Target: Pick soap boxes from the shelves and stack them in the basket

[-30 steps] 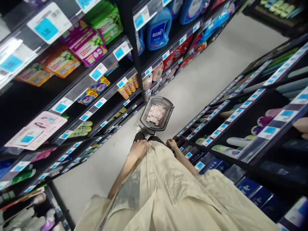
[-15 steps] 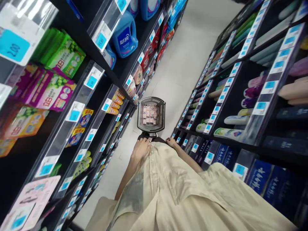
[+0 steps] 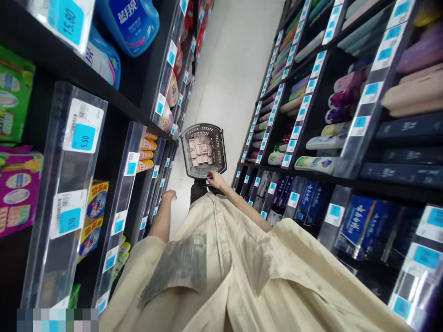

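Observation:
A dark grey shopping basket [image 3: 218, 152] with perforated sides stands out ahead of my body, low over the floor. Inside it lie several small pink boxes [image 3: 200, 150] in rows. My right hand [image 3: 215, 180] is closed at the basket's near edge, around what looks like its handle; the exact grip is too small to make out. Down at my side, my left hand [image 3: 168, 196] hangs apart from the basket with nothing visible in it. Its fingers are loose, one digit sticking out towards the basket, and the left shelving is nearest to it.
Shelving lines both sides of a pale floor aisle [image 3: 235, 55]. On the left are blue detergent jugs [image 3: 133, 25], a green packet [image 3: 14, 97] and a purple packet [image 3: 19, 193]. To the right are bottles [image 3: 316, 163] and blue boxes [image 3: 358, 221]. Price tags [image 3: 83, 127] front the shelves.
My left hand has left the basket's near end and swung out to the left. My right hand has come in from the right onto the basket. Shelves have shifted as I moved.

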`<state>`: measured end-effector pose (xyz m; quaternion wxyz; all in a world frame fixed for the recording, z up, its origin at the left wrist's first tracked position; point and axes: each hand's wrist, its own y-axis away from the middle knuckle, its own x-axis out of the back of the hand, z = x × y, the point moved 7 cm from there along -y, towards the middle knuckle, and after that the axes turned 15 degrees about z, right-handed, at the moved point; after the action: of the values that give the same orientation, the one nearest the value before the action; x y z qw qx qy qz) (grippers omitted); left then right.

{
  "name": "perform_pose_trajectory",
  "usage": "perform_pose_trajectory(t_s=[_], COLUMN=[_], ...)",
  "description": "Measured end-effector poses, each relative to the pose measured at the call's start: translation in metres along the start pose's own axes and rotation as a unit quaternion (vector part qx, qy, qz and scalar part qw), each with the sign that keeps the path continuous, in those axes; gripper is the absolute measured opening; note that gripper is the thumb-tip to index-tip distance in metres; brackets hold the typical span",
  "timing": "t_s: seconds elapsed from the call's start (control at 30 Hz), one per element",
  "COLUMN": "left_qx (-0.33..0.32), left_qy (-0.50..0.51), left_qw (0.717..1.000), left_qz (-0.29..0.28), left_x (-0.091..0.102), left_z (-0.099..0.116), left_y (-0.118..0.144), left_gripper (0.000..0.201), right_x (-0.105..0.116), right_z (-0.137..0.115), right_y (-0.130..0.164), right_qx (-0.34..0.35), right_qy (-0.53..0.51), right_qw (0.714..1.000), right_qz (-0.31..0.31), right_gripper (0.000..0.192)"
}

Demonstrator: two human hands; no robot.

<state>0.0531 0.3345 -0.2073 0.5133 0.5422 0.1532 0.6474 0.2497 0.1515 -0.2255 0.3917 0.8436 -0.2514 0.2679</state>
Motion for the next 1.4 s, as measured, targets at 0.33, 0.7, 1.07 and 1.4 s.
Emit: perform_pose_trajectory(t_s=[0.33, 0.7, 1.07, 1.4], left_qx=[0.095, 0.112, 0.211, 0.363], left_qy=[0.111, 0.105, 0.017, -0.086], left_qw=[0.988, 0.988, 0.97, 0.928], left_qz=[0.042, -0.032, -0.124, -0.005], left_x=[-0.041, -0.133, -0.224, -0.268], left_z=[-0.034, 0.022, 0.056, 0.027], left_y=[-0.001, 0.048, 0.037, -0.048], left_gripper=[0.032, 0.032, 0.084, 0.115], right_x=[0.011, 0.017, -0.047, -0.167], right_z=[0.061, 0.069, 0.123, 0.237], right_y=[0.043, 0.009, -0.156, -0.299], right_qx=[-0.082, -0.058, -0.068, 0.001], right_qy=[0.05, 0.104, 0.097, 0.126], right_qw=[0.995, 0.992, 0.989, 0.991], right_qz=[0.02, -0.044, -0.084, -0.036], right_gripper=[0.072, 0.086, 0.121, 0.108])
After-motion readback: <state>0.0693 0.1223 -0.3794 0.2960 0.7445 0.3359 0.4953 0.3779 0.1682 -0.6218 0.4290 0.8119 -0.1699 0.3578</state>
